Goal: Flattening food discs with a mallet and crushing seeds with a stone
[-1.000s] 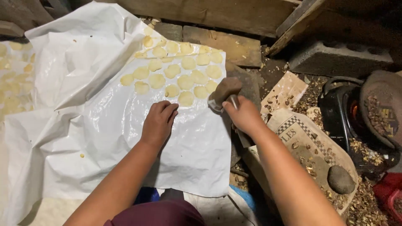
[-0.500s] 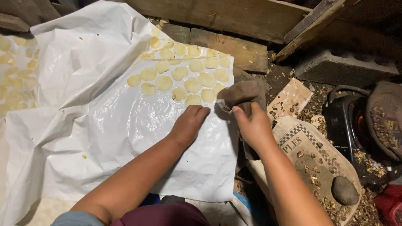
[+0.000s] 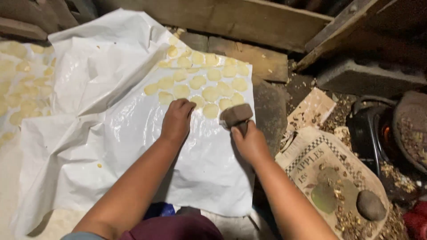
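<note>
A white plastic sheet lies spread out below me, with several flat, round, pale yellow dough discs set in rows on its far part. My left hand rests on the sheet with its fingers curled at the near edge of the discs. My right hand grips a brown block-shaped tool by its handle, holding it just above the sheet's right edge, beside the nearest discs.
More discs lie on a second sheet at the left. A printed sack with a dark stone and scattered shells lies at the right. A black pot, wooden planks and a concrete block stand behind.
Both hands have moved forward toward the discs. My left hand slid from the middle of the sheet up to the near row, and my right hand brought the brown tool nearer to them.
</note>
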